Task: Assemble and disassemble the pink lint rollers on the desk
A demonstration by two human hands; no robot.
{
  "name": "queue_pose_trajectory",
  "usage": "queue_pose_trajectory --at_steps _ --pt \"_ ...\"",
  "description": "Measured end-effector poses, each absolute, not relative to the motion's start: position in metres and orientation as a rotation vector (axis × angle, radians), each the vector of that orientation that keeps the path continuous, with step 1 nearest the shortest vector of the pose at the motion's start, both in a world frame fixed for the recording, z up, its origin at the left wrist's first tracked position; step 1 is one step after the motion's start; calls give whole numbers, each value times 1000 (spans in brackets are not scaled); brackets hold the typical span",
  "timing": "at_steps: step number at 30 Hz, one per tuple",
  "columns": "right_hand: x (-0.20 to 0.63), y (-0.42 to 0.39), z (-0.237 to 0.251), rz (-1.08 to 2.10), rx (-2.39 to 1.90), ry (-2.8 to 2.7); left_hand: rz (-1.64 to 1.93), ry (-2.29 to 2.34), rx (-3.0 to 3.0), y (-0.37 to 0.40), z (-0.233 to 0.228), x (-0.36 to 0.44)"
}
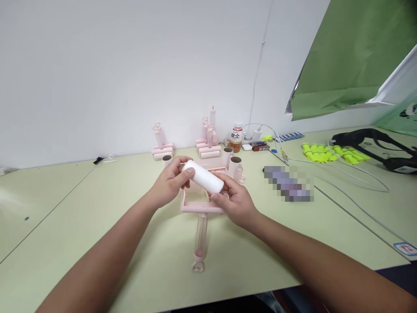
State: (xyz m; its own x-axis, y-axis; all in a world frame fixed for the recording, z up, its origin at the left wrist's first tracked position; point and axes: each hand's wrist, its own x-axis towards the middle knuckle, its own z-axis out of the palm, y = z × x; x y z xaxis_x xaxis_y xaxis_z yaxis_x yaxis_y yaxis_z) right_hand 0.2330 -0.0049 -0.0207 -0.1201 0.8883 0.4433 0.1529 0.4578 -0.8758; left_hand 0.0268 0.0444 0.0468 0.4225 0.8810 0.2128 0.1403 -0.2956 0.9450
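A white paper roll (204, 176) is held between both hands above the table. My left hand (169, 181) grips its left end with thumb and fingers. My right hand (235, 201) holds its right end and also touches the pink frame of a lint roller (195, 207). The roller's clear pink handle (200, 237) points toward me and lies on the table. The roll sits tilted, just above the open frame.
Assembled pink lint rollers stand at the back (162, 147) (208, 140), with loose rolls (234, 165) beside them. A drink bottle (236, 136), cables (342, 178), yellow-green pieces (325, 153) and a black tool (381, 148) lie to the right. A green sheet (345, 56) hangs upper right.
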Motion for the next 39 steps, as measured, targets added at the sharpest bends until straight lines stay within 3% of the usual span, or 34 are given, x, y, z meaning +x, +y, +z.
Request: queue_pose_trajectory --at_steps 14,39 --pt "230 1 -23 1134 -1054 -1546 899 920 1451 33 11 -1" --pt "229 1 -28 1328 -1171 -1655 748 1001 1250 30 -17 -14"
